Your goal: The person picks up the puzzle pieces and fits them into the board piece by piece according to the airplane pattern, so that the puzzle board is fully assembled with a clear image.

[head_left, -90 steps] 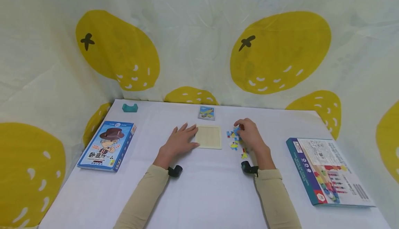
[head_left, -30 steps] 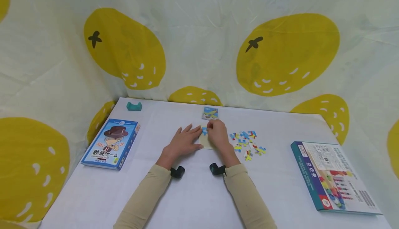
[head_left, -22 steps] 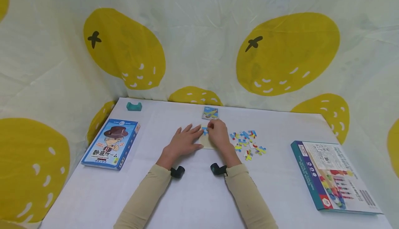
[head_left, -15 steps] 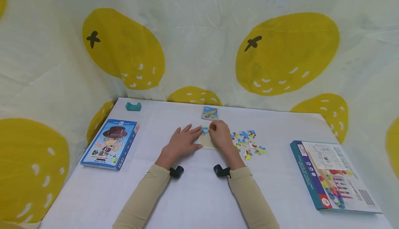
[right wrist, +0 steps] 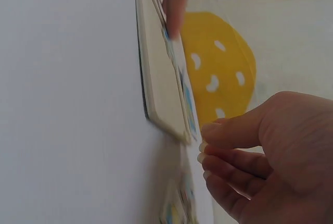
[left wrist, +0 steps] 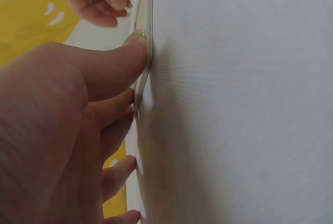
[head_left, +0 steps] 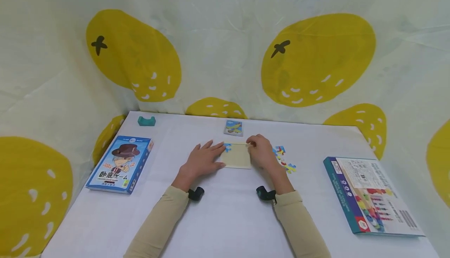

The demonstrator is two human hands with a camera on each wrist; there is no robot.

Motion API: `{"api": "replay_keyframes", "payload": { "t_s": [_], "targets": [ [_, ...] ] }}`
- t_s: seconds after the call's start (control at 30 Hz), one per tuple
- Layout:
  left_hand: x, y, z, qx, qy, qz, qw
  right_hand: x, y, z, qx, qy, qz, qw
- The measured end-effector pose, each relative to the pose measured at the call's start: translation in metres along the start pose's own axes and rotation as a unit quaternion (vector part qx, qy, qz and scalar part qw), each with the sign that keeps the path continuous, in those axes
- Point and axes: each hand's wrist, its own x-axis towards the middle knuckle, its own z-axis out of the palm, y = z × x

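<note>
Okay, we'd just moved our right hand (head_left: 261,153) to the far right corner of the tray (head_left: 236,159), tips together, nothing visible in them. Blue piece (head_left: 228,147) sat near the far left, probably placed; our left hand (head_left: 201,161) touched that side, fingers apart.

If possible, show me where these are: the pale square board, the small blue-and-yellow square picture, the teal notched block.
Pale square board (head_left: 236,157): head view, bare middle.
Small blue-and-yellow square picture (head_left: 233,128): head view, middle of its face.
Teal notched block (head_left: 146,122): head view, front side below the notch.
</note>
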Motion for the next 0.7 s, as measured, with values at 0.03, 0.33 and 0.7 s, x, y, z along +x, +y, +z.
{"api": "replay_keyframes", "payload": {
  "t_s": [0.03, 0.33, 0.7],
  "targets": [
    [-0.001, 0.001, -0.001, -0.004, 0.000, 0.001, 1.0000, -0.002, 0.003, -0.005, -0.002, 0.001, 0.007, 1.0000],
    [0.000, 0.000, 0.004, -0.027, 0.008, -0.004, 0.9996, -0.015, 0.032, -0.042, -0.011, 0.010, 0.060, 0.9981],
    [-0.002, 0.007, -0.001, -0.016, 0.000, -0.002, 0.9999, -0.022, 0.048, -0.045, -0.044, -0.021, 0.113, 0.9924]
  ]
}}
